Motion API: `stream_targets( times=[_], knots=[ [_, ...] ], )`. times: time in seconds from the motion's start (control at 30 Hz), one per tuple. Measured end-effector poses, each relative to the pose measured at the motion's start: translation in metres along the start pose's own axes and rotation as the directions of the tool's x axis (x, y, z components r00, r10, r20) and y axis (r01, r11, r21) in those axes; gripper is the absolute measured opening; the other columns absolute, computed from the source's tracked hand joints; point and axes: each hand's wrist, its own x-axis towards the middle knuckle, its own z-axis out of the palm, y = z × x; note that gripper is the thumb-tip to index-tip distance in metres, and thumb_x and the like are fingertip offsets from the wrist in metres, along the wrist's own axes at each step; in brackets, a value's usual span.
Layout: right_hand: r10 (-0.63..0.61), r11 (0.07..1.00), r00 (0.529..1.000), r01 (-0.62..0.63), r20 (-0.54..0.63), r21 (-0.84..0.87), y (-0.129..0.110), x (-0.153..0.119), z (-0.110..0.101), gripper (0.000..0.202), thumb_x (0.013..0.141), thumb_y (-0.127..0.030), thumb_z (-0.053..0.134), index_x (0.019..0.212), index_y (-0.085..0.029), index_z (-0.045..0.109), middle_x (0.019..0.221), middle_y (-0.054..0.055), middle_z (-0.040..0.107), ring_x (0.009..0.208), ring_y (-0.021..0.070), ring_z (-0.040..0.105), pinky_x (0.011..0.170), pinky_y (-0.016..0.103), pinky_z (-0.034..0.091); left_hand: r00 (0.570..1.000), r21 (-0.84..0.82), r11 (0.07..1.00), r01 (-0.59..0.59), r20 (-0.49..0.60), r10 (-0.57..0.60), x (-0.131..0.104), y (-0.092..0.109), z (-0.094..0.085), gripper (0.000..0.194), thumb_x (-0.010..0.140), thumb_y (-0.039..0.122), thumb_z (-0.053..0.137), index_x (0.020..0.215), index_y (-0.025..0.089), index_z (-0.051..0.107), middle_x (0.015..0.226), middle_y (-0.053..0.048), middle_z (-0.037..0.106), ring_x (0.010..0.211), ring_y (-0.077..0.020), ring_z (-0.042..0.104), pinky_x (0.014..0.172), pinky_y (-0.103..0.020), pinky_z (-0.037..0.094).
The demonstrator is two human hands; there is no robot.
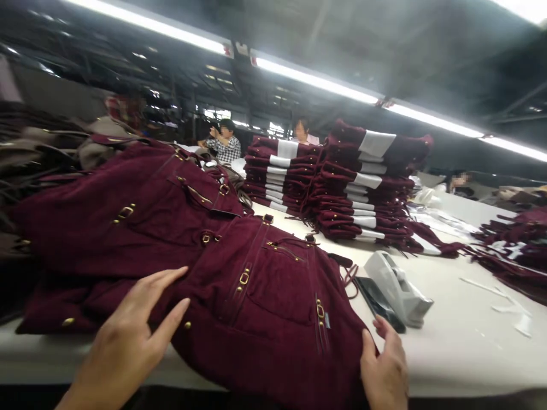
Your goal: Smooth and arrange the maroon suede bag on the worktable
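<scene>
Left hand (pixel 128 336): open, fingers spread flat on the burgundy suede garment (pixel 256 296), palm down, gripping nothing.
Right hand (pixel 384 370): at the garment's right hem edge, thumb touching the fabric, fingers loosely curled; no firm grasp visible.
Garment position: spread across the near edge of the white table (pixel 461 341), hanging partly over it, gold buckles (pixel 244 277) and pocket facing up.
Progress: judged early; this piece lies unfolded, a heap of like garments (pixel 128 216) waits just behind it.
Done work: folded stacks (pixel 342 188) with white bands stand farther back.
Nearby: tape dispenser (pixel 397 287) just right of the garment.
Background: seated people beyond the stacks.
</scene>
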Motion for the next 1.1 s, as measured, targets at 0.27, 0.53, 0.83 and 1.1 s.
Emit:
stream_targets(
  times=[0.27, 0.53, 0.83, 1.1],
  knots=[
    [-0.664, 0.736, 0.737, 0.674, 0.129, -0.057, -0.094, 0.009, 0.031, 0.051, 0.097, -0.036, 0.026, 0.139, -0.013, 0.045, 0.142, 0.013, 0.048, 0.133, 0.0266, 0.04, 0.11, 0.047, 0.031, 0.89, -0.02, 0.917, -0.399, 0.232, 0.392, 0.075, 0.062, 0.038, 0.046, 0.095, 0.032, 0.048, 0.14, 0.02, 0.046, 0.145, -0.009, 0.046, 0.136, -0.025, 0.04, 0.112, -0.043, 0.039],
    [-0.462, 0.777, 0.795, 0.577, 0.394, -0.251, 0.016, -0.004, 0.081, 0.066, 0.095, -0.061, 0.023, 0.123, -0.018, 0.064, 0.138, 0.016, 0.052, 0.132, 0.0352, 0.042, 0.103, 0.06, 0.036, 0.852, 0.147, 0.918, -0.369, 0.449, 0.271, 0.053, -0.028, 0.1, 0.057, 0.099, 0.04, 0.039, 0.151, 0.023, 0.026, 0.154, -0.007, 0.032, 0.144, -0.0236, 0.028, 0.117, -0.051, 0.022],
    [-0.498, 0.768, 0.798, 0.587, 0.339, -0.256, -0.006, -0.014, 0.055, 0.068, 0.1, -0.054, 0.018, 0.137, -0.006, 0.049, 0.145, 0.014, 0.044, 0.138, 0.0284, 0.036, 0.112, 0.05, 0.03, 0.863, 0.135, 0.928, -0.347, 0.432, 0.26, 0.05, -0.031, 0.099, 0.056, 0.099, 0.041, 0.037, 0.151, 0.024, 0.026, 0.156, -0.004, 0.028, 0.145, -0.0233, 0.025, 0.115, -0.052, 0.024],
    [-0.479, 0.784, 0.86, 0.509, 0.174, -0.355, 0.01, -0.042, 0.026, 0.069, 0.099, -0.056, 0.022, 0.144, -0.007, 0.038, 0.146, 0.016, 0.042, 0.138, 0.0308, 0.034, 0.113, 0.056, 0.022, 0.87, 0.087, 0.952, -0.294, 0.438, 0.228, 0.044, -0.038, 0.095, 0.057, 0.097, 0.044, 0.034, 0.15, 0.024, 0.031, 0.155, -0.005, 0.031, 0.145, -0.0236, 0.023, 0.115, -0.051, 0.028]
  ],
)
